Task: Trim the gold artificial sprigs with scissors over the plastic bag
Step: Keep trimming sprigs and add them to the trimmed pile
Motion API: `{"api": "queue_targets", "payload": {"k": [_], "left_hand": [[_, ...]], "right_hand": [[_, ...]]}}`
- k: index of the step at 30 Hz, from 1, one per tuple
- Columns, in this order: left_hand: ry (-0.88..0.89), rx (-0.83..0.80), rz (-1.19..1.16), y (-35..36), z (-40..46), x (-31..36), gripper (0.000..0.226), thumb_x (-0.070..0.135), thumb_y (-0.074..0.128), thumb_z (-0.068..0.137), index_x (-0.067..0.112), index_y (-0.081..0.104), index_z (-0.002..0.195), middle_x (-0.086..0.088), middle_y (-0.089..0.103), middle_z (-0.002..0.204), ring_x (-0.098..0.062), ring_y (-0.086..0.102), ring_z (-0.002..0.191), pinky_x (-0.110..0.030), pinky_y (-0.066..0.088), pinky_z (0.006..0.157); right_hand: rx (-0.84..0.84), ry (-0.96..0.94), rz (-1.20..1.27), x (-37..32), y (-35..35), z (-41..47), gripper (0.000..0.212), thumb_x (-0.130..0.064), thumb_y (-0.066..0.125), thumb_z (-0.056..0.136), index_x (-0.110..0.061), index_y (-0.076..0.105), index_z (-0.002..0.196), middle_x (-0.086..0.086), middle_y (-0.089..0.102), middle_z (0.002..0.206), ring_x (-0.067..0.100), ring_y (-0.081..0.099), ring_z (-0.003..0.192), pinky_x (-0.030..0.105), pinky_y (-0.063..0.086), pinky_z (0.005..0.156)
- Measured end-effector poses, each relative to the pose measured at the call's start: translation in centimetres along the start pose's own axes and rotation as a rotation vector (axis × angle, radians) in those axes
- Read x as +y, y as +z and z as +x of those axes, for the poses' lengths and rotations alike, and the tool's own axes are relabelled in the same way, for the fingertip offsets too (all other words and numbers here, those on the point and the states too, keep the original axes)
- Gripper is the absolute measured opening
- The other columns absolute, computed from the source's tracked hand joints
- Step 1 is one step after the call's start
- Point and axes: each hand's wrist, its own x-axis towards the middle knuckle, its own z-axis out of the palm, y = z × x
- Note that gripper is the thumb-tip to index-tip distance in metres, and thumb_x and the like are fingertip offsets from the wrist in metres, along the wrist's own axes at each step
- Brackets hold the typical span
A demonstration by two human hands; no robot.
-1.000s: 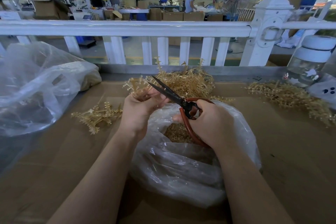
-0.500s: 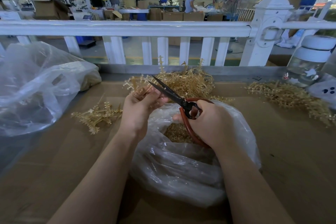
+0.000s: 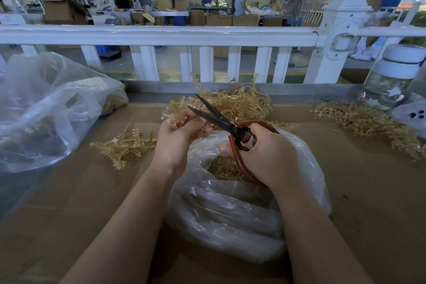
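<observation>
Trimming is underway: sprig (image 3: 177,110) is pinched by left hand (image 3: 177,138), scissors (image 3: 228,127) gripped open by right hand (image 3: 265,154) above plastic bag (image 3: 230,214); closure is needed.

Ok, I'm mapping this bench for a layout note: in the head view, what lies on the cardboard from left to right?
Large plastic bag → small bunch of gold sprigs → left hand holding a sprig → scissors → right hand → loose sprig pile → glass jar.
</observation>
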Motion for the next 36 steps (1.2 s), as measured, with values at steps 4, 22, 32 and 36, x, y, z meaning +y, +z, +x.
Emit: {"api": "queue_targets", "payload": {"k": [4, 22, 32, 36], "left_hand": [[-0.024, 0.006, 0.025, -0.17, 0.09, -0.16, 0.013, -0.003, 0.059, 0.091, 0.005, 0.066, 0.085, -0.006, 0.067, 0.075, -0.02, 0.064, 0.073, -0.03, 0.053, 0.077], [0.002, 0.019, 0.066, 0.18, -0.11, 0.06, 0.023, -0.008, 0.06, 0.087, 0.011, 0.064, 0.073, -0.006, 0.065, 0.072, -0.016, 0.059, 0.064, -0.025, 0.049, 0.066], [-0.032, 0.049, 0.012, 0.17, -0.05, -0.1, 0.026, -0.005, 0.065, 0.086, 0.015, 0.067, 0.07, -0.007, 0.067, 0.08, -0.028, 0.056, 0.082, -0.039, 0.046, 0.078], [-0.044, 0.066, -0.002, 0.16, 0.04, -0.13, 0.02, -0.004, 0.066, 0.086, 0.012, 0.065, 0.074, -0.007, 0.067, 0.083, -0.029, 0.056, 0.086, -0.039, 0.046, 0.08]], "right_hand": [[-0.021, 0.01, 0.014, -0.08, -0.08, -0.01, 0.064, -0.088, 0.056, 0.069, -0.034, 0.065, 0.103, -0.022, 0.061, 0.087, 0.005, 0.055, 0.081, 0.021, 0.041, 0.061], [-0.022, 0.014, 0.018, 0.0, 0.06, -0.07, 0.065, -0.087, 0.056, 0.07, -0.031, 0.065, 0.101, -0.019, 0.064, 0.086, 0.006, 0.058, 0.081, 0.025, 0.049, 0.066], [-0.015, 0.01, 0.012, 0.24, 0.32, 0.13, 0.064, -0.091, 0.052, 0.068, -0.036, 0.064, 0.098, -0.023, 0.061, 0.079, -0.001, 0.054, 0.073, 0.018, 0.041, 0.057], [0.015, 0.013, -0.02, 0.34, 0.53, 0.29, 0.071, -0.097, 0.044, 0.064, -0.037, 0.063, 0.095, -0.023, 0.061, 0.076, -0.007, 0.05, 0.069, 0.015, 0.037, 0.053]]}}
